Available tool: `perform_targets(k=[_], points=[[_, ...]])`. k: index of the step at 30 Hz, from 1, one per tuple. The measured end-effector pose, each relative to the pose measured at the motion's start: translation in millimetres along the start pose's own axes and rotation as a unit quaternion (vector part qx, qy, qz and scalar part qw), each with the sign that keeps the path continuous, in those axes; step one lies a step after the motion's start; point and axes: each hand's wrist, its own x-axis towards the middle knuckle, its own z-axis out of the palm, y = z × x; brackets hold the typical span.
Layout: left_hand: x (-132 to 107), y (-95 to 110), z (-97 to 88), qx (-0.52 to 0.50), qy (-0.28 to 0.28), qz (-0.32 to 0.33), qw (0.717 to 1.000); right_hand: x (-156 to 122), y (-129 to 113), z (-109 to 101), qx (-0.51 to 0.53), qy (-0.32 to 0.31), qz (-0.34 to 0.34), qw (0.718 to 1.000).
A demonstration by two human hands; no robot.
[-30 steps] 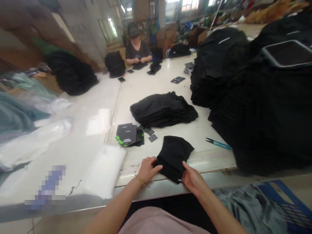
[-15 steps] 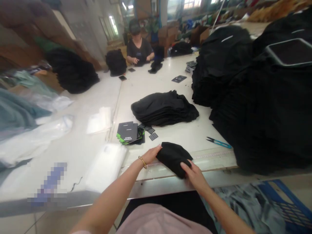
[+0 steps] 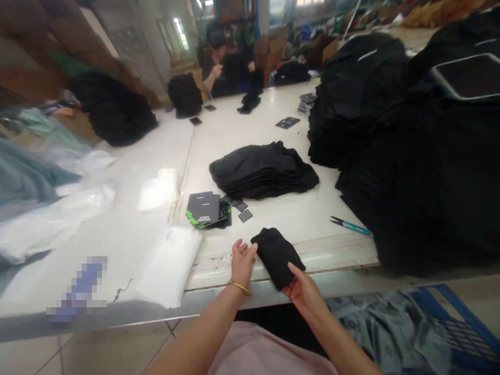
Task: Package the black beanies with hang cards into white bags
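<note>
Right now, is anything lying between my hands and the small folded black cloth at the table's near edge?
Nothing visible does. The right hand pinches the near corner of the small folded black cloth, and the open left hand sits right at its left edge on the white table.

The person at the bench works with bare hands and uncovered arms. From the left hand [image 3: 242, 263] and the right hand [image 3: 305, 292] back to the lower edge of the view, both forearms are bare all the way. Around the left wrist sits a thin gold-coloured bangle [image 3: 239, 286], a plain narrow ring with a slight shine. Between the arms shows a dusty-pink garment [image 3: 265, 354] of soft, smooth cloth in one even colour. Whether it is a top or a skirt I cannot tell from here.
</note>
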Motion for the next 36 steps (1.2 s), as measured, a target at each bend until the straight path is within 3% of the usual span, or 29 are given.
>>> perform_targets(k=[3,6,8,11,13,15,17,19,22,24,26,30,33,36], points=[[-20,-5,0.2,-0.158,-0.06,-0.077,0.983,-15,21,6,0.038,-0.043,0.064,0.996],[-26,1,-3.4,-0.212,-0.034,-0.065,0.975,-21,21,2,-0.039,-0.121,0.089,0.988],[-27,10,-10.1,-0.227,-0.04,-0.074,0.97,-15,7,-6,-0.129,-0.123,0.041,0.983],[-32,27,-19.8,-0.235,-0.121,-0.099,0.959,-2,-18,-10,-0.169,-0.076,-0.045,0.982],[-36,33,-23.0,-0.222,-0.182,-0.104,0.952,2,-24,-3,-0.138,-0.117,-0.021,0.983],[-38,32,-25.1,-0.172,-0.193,-0.073,0.963,0,-17,12,-0.115,-0.191,0.025,0.975],[-31,30,-30.5,-0.061,-0.149,0.002,0.987,-3,-4,27,-0.124,-0.217,0.027,0.968],[-14,32,-43.3,0.078,-0.078,0.098,0.989,-3,7,36,-0.151,-0.198,0.002,0.969],[32,55,-77.6,0.23,0.048,0.236,0.943,6,12,37,-0.177,-0.146,-0.006,0.973],[70,78,-103.9,0.299,0.15,0.281,0.899,16,9,33,-0.169,-0.119,0.0,0.978],[106,96,-125.2,0.354,0.202,0.232,0.883,23,5,29,-0.156,-0.101,0.006,0.983],[150,97,-144.5,0.416,0.129,0.121,0.892,27,0,29,-0.151,-0.105,0.037,0.982],[156,84,-150.7,0.41,0.151,0.124,0.891,28,-1,31,-0.139,-0.122,0.06,0.981],[148,84,-157.8,0.402,0.185,0.136,0.886,29,0,31,-0.13,-0.13,0.062,0.981]])
